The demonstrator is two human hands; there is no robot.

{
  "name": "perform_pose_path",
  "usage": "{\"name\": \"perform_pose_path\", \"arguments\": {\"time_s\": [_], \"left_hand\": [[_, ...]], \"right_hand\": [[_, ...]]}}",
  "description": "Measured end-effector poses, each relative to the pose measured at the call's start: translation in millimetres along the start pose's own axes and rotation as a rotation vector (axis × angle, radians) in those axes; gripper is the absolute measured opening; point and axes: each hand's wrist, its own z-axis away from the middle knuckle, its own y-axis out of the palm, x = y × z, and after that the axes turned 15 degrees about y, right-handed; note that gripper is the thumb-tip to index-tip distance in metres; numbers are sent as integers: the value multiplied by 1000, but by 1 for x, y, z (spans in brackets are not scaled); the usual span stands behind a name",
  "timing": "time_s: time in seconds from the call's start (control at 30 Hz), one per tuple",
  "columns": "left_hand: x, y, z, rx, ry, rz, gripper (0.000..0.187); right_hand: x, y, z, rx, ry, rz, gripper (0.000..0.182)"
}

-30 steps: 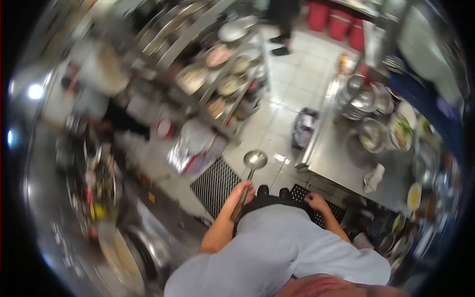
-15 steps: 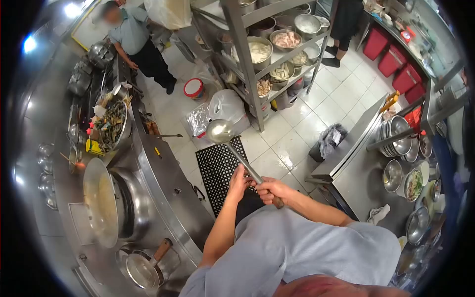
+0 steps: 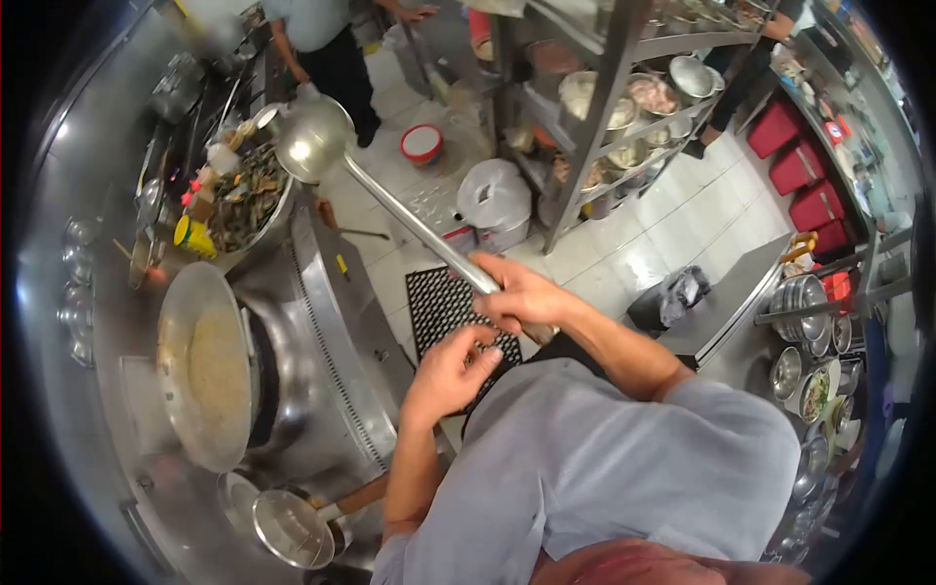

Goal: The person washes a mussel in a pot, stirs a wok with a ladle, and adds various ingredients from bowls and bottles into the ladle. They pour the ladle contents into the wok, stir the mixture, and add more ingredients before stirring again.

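Note:
A long-handled metal ladle (image 3: 414, 222) points up and left, its round bowl raised between the stove side and the floor. My right hand (image 3: 526, 295) is wrapped round the lower part of its handle. Just below and left of that, my left hand (image 3: 452, 373) is apart from the handle, empty, with its fingers loosely bent and the thumb spread. To the left a large wok (image 3: 207, 366) sits on the steel stove, with a yellowish film inside.
Strainers (image 3: 292, 526) lie at the lower left. A pot of dark shells (image 3: 249, 200) and a yellow tin (image 3: 194, 236) stand beyond the wok. Ahead are a rack (image 3: 624, 88), a white bucket (image 3: 502, 219) and a person (image 3: 322, 49). A bin (image 3: 673, 297) stands right.
The ladle has swung up and left, its bowl nearer the camera. My left hand has dropped lower, away from the handle. The view has shifted, and the person ahead now has one arm out.

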Motion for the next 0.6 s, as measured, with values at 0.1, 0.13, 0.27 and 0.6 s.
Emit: {"name": "perform_pose_path", "arguments": {"time_s": [0.1,0.13,0.27,0.6], "left_hand": [[0,-46,11,-114,-31,-63,30],[-4,-57,16,-154,-34,-75,30],[0,-81,51,-258,-189,-168,33],[69,-44,36,-619,-731,-136,39]], "right_hand": [[24,27,-49,281,-163,-187,62],[35,34,-57,375,-89,-249,69],[65,42,-114,192,86,357,69],[256,59,-319,624,-453,1603,70]]}}
